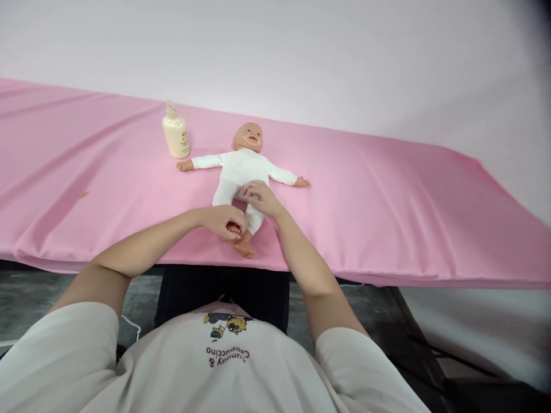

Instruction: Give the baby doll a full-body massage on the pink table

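Observation:
A baby doll point(244, 166) in a white suit lies face up on the pink cloth point(353, 206), its arms spread and its bare feet toward me. My left hand point(222, 221) is wrapped round the doll's lower leg on the left side of the view, with the toes showing between the curled fingers. My right hand point(260, 197) rests at the doll's hip and upper thigh on the other side, fingers bent and touching the white fabric. The doll's other foot lies bare near the front edge.
A cream pump bottle point(177, 136) stands on the cloth to the left of the doll's head. Behind the table rises a pale wall point(301, 63). The cloth's front edge hangs close to my body.

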`<control>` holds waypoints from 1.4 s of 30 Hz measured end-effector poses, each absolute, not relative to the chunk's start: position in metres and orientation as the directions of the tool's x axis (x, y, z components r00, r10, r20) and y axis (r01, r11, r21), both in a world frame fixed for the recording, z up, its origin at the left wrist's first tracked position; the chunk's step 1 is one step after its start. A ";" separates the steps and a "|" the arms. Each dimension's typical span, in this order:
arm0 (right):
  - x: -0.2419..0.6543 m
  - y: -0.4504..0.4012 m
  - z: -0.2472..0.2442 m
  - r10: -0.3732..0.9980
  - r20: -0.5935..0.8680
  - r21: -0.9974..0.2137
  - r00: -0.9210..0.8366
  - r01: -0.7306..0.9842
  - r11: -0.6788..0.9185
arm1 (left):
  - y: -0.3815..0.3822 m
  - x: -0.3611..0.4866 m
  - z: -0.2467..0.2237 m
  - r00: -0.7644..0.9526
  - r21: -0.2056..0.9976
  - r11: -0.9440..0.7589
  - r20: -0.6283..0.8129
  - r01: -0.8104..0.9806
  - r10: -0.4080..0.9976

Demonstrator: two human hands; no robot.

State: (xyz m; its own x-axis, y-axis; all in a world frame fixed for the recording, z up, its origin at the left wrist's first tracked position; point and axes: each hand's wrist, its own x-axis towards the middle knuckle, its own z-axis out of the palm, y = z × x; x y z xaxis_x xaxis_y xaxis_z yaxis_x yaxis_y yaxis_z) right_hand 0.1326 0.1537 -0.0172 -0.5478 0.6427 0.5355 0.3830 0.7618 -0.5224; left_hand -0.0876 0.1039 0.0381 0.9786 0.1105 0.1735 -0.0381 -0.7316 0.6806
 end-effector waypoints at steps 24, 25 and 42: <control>0.127 0.147 -0.017 0.806 0.479 -0.736 -0.348 0.341 0.585 | 0.087 -0.079 0.036 0.942 0.503 -0.798 -0.220 0.333 0.254; 0.126 0.147 -0.017 0.812 0.474 -0.738 -0.340 0.349 0.578 | 0.087 -0.078 0.034 0.943 0.483 -0.812 -0.214 0.328 0.254; 0.125 0.147 -0.023 0.871 0.429 -0.833 -0.240 0.268 0.484 | 0.088 -0.077 0.024 0.984 0.496 -0.859 0.044 0.129 0.173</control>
